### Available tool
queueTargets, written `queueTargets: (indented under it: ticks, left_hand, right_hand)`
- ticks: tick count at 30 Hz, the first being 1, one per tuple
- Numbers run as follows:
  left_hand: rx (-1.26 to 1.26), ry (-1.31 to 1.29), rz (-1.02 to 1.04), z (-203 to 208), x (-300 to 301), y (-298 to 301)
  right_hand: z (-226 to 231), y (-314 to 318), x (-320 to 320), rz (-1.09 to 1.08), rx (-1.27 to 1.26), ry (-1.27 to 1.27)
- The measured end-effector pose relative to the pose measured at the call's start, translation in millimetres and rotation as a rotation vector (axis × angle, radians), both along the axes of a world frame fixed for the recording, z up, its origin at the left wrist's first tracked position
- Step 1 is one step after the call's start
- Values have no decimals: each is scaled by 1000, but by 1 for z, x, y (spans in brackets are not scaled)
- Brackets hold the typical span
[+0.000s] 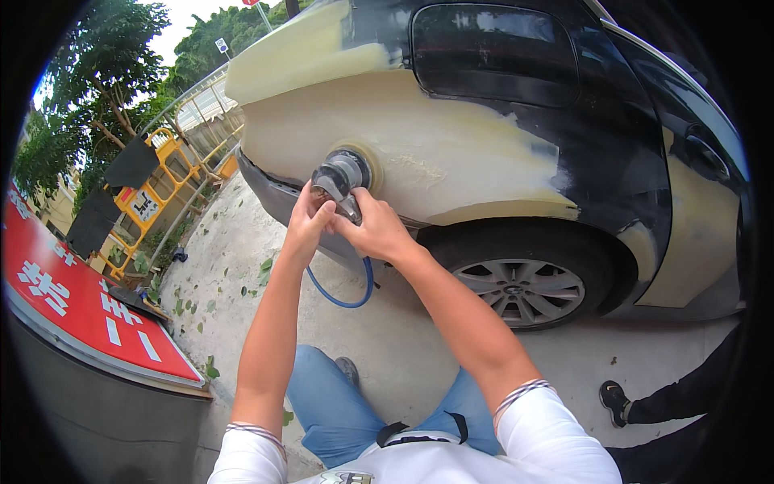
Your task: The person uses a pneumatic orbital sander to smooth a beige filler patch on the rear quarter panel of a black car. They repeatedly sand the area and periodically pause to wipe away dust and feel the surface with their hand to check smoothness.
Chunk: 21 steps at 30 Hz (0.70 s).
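Both of my hands are wrapped round an orbital sander (343, 171), a grey and black tool with a round pad. Its pad lies against the beige filler (435, 137) on the rear side panel of a black car (621, 153). My left hand (306, 218) grips the sander's body from the left. On the right side of its handle, my right hand (375, 226) closes with the thumbs near each other. A blue air hose (343, 303) loops down below the hands. Rough, flaky marks show in the filler just right of the pad.
Below the panel is the rear wheel (520, 290). At the left stand a red sign board (81, 298) and yellow barriers (149, 202) by a railing. Another person's shoe (615, 403) and dark trouser legs are at the lower right. Leaves lie scattered on the concrete (234, 274).
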<state>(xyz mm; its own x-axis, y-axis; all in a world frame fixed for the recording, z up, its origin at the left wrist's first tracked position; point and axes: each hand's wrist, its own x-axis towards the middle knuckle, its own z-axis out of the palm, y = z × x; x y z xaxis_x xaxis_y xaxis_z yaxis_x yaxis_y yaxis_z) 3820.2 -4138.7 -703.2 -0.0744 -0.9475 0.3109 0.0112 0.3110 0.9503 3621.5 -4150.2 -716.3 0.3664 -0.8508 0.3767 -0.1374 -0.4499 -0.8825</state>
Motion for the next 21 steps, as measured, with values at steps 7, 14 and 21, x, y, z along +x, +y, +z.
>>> queueTargets:
  ticks: [7, 14, 21]
  left_hand:
    - [-11, -354, 610, -48, -17, 101]
    - [77, -58, 605, -109, -13, 117]
    - [328, 784, 343, -160, -4, 129]
  right_hand:
    - [-62, 87, 28, 174, -90, 153]
    - [-94, 122, 31, 88, -206, 328]
    - [-129, 175, -1, 118, -7, -277]
